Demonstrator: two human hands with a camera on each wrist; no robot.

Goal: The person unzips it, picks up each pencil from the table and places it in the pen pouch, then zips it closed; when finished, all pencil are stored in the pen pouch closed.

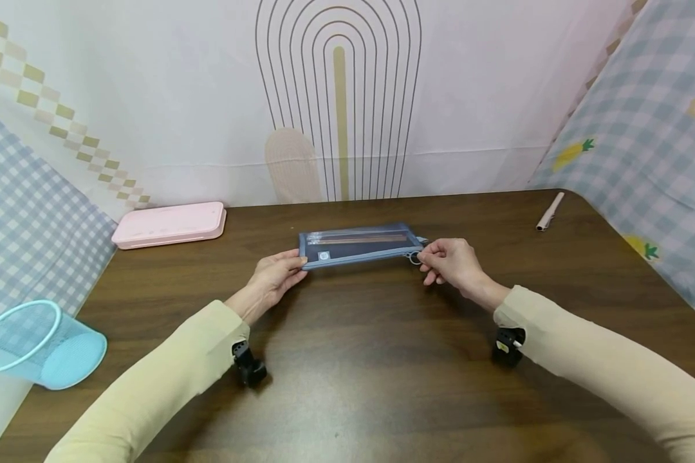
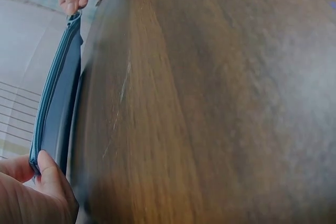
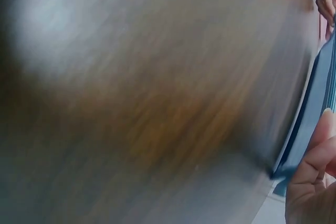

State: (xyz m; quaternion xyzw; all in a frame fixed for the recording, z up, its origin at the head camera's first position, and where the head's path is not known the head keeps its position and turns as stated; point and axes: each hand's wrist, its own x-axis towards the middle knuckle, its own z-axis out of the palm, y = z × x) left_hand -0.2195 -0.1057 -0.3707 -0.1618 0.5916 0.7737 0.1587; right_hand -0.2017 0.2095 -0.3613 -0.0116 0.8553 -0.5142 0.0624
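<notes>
A blue zippered pencil pouch (image 1: 359, 247) with a see-through panel is held at the back middle of the table. My left hand (image 1: 276, 273) grips its left end, thumb on one face and fingers behind, as the left wrist view also shows. At the pouch's other end, my right hand (image 1: 453, 265) pinches the ring-shaped zipper pull (image 1: 413, 258). The zipper (image 2: 48, 90) runs along the edge facing me, and its slider sits at the right end. Part of the ring is hidden by my right fingertips.
A pink pencil case (image 1: 170, 225) lies at the back left. Near the left edge, a light-blue mesh pen holder (image 1: 72, 350) lies tipped over. A white pen (image 1: 550, 211) rests at the back right. Patterned cloth hangs behind and along both sides of the brown table (image 1: 347, 373).
</notes>
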